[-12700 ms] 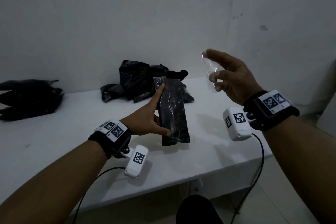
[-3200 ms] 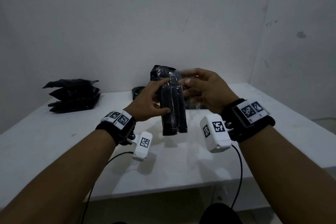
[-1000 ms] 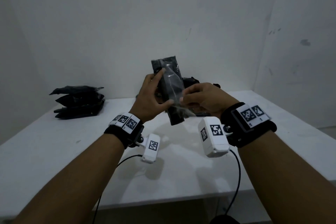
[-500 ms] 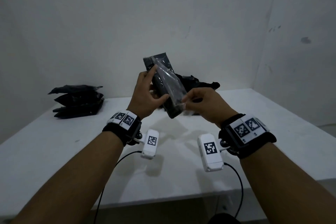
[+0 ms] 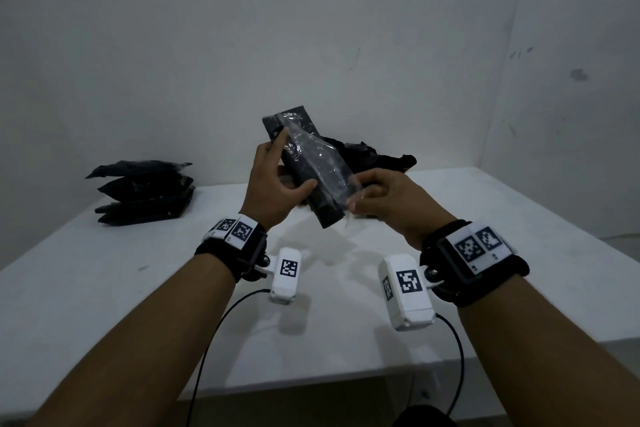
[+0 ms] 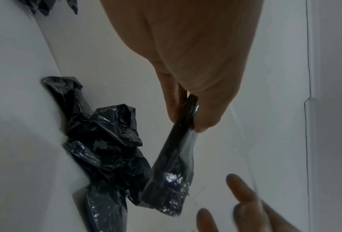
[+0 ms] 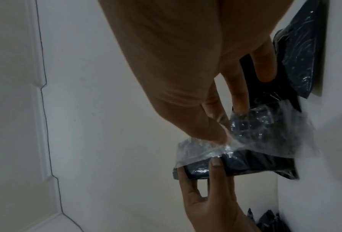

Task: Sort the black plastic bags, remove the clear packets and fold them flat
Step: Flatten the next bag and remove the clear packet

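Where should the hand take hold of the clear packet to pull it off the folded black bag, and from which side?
Pinch the clear packet at its loose lower edge, coming from the right, as the right hand does. That end hangs free past the black bag, while the left hand grips the bag's upper part, so I judge pulling down and right should slide it off.

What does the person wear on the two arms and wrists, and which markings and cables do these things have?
Both forearms are bare, without sleeves. Each wrist carries a black band: the left band, the right band. On top of each sit white tags with black square codes. A white camera box, also coded, hangs below each wrist; a thin black cable leaves each.
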Available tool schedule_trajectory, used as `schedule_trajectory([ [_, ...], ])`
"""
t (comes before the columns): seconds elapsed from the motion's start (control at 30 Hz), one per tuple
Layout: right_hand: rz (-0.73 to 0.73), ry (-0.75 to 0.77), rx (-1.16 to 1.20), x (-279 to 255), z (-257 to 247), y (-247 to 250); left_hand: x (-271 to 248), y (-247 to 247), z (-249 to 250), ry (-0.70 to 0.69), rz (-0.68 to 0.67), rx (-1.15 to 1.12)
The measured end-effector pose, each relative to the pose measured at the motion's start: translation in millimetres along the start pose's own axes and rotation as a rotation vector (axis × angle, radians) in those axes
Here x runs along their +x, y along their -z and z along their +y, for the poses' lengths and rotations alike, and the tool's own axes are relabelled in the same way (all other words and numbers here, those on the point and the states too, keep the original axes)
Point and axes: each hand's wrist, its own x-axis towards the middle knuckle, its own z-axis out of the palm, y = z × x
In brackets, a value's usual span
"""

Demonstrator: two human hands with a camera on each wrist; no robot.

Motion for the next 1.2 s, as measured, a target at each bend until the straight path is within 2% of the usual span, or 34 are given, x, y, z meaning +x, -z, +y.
schedule_trajectory([
  [0.17,0.058,-0.057,0.118,0,4,-4,2,1,7,-0.012,0.059,-0.014],
  [0.37,0.078,-0.103,-0.040,2,2,2,2,3,8,-0.014,0.082,-0.051],
  [0.5,0.016,-0.183,0.141,-3,2,4,4,4,7,-0.026,0.121,-0.035],
  [0.63,-0.004,-0.185,0.238,-5,4,4,5,4,8,-0.033,0.162,-0.022],
  [0.93,0.090,-0.188,0.360,-4,8,8,4,8,2,0.008,0.275,0.054],
  [1.2,0.271,-0.090,0.285,0,20,-7,-2,-2,20,0.083,0.323,-0.190],
])
